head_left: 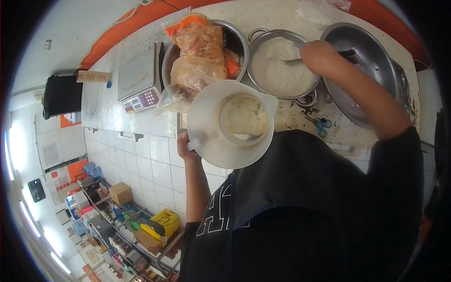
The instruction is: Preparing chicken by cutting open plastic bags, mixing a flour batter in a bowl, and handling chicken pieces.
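Note:
My left hand (186, 146) grips the handle of a large white plastic jug (229, 123), held over the front edge of the counter, with only a pale smear of residue inside. My right hand (319, 55) reaches across to a metal pot (282, 64) filled with a whitish batter and holds the handle of a spoon (287, 60) that dips into it. The spoon's bowl is hidden in the batter.
A metal bowl (238, 39) holds clear bags of orange marinated pieces (199, 54). A digital scale (138, 79) stands at the left, a dark wok (364, 66) at the right, blue-handled scissors (321, 125) on the white tiled counter (141, 122). Shelves of goods lie below left.

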Available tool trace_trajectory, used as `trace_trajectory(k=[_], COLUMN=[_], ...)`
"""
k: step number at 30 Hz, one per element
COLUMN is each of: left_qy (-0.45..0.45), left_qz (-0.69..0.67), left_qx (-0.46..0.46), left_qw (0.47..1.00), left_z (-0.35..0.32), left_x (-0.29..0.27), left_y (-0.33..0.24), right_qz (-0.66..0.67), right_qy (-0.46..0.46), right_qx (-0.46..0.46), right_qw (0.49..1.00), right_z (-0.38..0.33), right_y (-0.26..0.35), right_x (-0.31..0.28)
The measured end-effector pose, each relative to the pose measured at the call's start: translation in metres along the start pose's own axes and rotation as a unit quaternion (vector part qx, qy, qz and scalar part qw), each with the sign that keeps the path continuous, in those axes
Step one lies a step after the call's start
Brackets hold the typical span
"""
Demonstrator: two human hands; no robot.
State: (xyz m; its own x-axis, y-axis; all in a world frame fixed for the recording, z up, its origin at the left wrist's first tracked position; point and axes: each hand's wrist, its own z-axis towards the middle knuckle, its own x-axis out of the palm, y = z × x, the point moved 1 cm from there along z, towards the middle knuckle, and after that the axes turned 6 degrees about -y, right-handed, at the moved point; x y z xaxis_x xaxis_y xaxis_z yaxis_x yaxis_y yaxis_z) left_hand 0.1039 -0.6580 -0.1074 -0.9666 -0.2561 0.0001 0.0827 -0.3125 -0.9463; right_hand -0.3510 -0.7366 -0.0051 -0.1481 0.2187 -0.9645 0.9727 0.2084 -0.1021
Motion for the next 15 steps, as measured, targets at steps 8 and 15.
trace_trajectory(k=[8,15], left_qy=[-0.027,0.033], left_qz=[-0.237,-0.029], left_qx=[-0.238,-0.025], left_qw=[0.942,0.999], left_z=[-0.002,-0.001], left_x=[0.012,-0.016], left_y=[-0.009,0.017], right_qz=[0.072,0.021], right_qy=[0.045,0.081], right_qx=[-0.046,0.004], right_qw=[0.995,0.996], right_z=[0.019,0.003], right_y=[0.014,0.028], right_x=[0.02,-0.006])
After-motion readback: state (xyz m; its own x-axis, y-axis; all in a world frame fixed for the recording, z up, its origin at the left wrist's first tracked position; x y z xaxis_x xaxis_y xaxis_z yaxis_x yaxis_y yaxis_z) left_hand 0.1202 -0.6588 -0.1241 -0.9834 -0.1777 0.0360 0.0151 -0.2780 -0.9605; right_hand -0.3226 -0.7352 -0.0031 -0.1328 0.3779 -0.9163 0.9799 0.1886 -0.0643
